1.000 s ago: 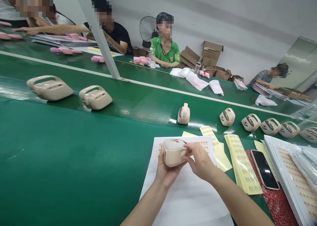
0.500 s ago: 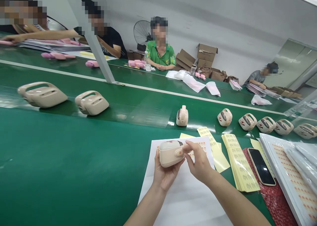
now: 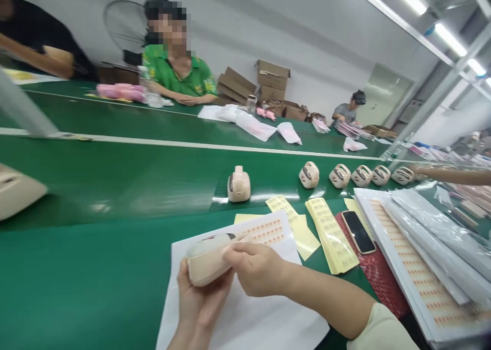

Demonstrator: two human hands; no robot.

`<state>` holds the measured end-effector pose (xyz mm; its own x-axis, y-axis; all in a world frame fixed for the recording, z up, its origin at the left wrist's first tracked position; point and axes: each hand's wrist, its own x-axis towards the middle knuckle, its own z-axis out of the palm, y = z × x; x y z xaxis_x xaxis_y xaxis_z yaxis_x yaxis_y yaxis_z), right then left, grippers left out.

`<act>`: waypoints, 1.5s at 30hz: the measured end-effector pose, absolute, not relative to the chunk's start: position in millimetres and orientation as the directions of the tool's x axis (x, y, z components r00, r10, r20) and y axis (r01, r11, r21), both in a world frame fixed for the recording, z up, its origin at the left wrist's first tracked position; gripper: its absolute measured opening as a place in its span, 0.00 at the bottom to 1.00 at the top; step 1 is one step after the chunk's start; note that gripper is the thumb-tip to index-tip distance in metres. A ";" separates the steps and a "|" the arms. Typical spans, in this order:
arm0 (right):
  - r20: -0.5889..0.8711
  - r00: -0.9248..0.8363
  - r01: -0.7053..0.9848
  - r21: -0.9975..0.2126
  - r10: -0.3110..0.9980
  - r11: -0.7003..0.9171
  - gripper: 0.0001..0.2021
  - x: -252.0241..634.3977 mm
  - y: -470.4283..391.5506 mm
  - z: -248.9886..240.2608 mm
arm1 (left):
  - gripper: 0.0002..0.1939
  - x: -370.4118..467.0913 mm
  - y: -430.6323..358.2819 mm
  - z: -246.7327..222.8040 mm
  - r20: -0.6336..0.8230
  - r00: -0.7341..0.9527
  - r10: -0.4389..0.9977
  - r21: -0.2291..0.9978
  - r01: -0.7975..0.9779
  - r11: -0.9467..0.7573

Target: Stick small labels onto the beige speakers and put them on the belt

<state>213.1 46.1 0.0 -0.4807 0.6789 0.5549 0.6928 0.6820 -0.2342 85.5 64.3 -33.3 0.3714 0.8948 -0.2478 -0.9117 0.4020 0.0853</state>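
Cream rounded plastic device [image 3: 207,263] up in the air, tilted over a white paper sheet printed with rows of orange dots [image 3: 245,319], and both hands are on it! Left hand [image 3: 201,301] cups it from below, thumb up the near side, a firm hold. Right hand [image 3: 259,268] comes in at the device's right end, fingers curled narrow against it; whether they pinch or press, and whether anything sits between them, cannot be told.

So this unit looks mid-handling: not yet set down, both hands busy on it. And look across the glossy green strip [image 3: 130,186]! One cream device with its handle end up [image 3: 238,186] stands straight ahead, then a row of five dark-panelled cream devices [image 3: 339,176] runs off to the right, where a co-worker's bare arm [image 3: 456,175] reaches in at the far end. Those look further along, by their place in line. Away at the left edge, a blurred cream device [image 3: 19,194] is cut off by the frame; it may be waiting, though that can't be confirmed. Printed yellow sheets [image 3: 332,237] lie on the green worktop [image 3: 84,283], within easy reach, with rows of print left on them.
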 end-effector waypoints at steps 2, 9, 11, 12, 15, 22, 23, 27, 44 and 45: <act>0.533 -0.503 0.700 -0.211 0.681 0.683 0.13 213.8 46.4 -1.3 | 0.21 81.3 66.1 -36.0 -0.213 0.398 0.892 0.106 -0.899 0.426; 0.596 -0.201 0.663 -0.501 0.778 0.556 0.21 219.3 44.0 -7.0 | 0.22 78.4 68.6 -48.6 -0.035 0.541 0.840 0.099 -0.835 0.542; 0.537 -0.005 0.601 -0.673 0.844 0.431 0.29 220.2 43.3 -10.5 | 0.21 83.7 63.8 -52.3 0.073 0.513 0.855 0.038 -0.858 0.512; 0.485 0.058 0.551 -0.745 0.873 0.377 0.33 220.1 43.0 -13.1 | 0.21 86.6 61.2 -53.7 0.086 0.535 0.840 0.012 -0.844 0.536; 0.354 0.079 0.417 -0.861 0.932 0.292 0.39 217.7 40.8 -22.4 | 0.23 94.0 55.7 -56.9 0.175 0.586 0.791 -0.028 -0.800 0.599; 0.347 0.178 0.367 -0.892 0.921 0.265 0.41 211.6 34.6 -29.2 | 0.25 101.6 53.3 -68.1 0.150 0.573 0.806 -0.059 -0.808 0.586; 0.339 0.190 0.367 -0.895 0.922 0.253 0.41 210.7 34.5 -28.7 | 0.25 102.3 52.9 -69.0 0.139 0.564 0.814 -0.057 -0.816 0.575; 0.311 0.226 0.354 -0.909 0.923 0.220 0.39 207.9 34.9 -28.4 | 0.24 104.5 50.9 -66.4 0.098 0.533 0.840 -0.029 -0.843 0.538; -0.125 0.270 0.034 -0.990 0.955 -0.139 0.25 275.3 73.3 28.8 | 0.27 105.4 56.6 -64.7 -0.234 0.419 0.877 0.610 -0.639 0.468; -0.011 0.302 0.166 -0.984 0.953 -0.064 0.28 280.7 82.3 32.2 | 0.26 108.6 56.8 -65.6 -0.289 0.363 0.886 0.717 -0.531 0.451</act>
<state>280.7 82.3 32.2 0.3019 0.9533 -0.0108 0.1657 -0.0636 -0.9841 108.6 56.8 -65.6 0.3626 0.8860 -0.2890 -0.5307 0.4513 0.7174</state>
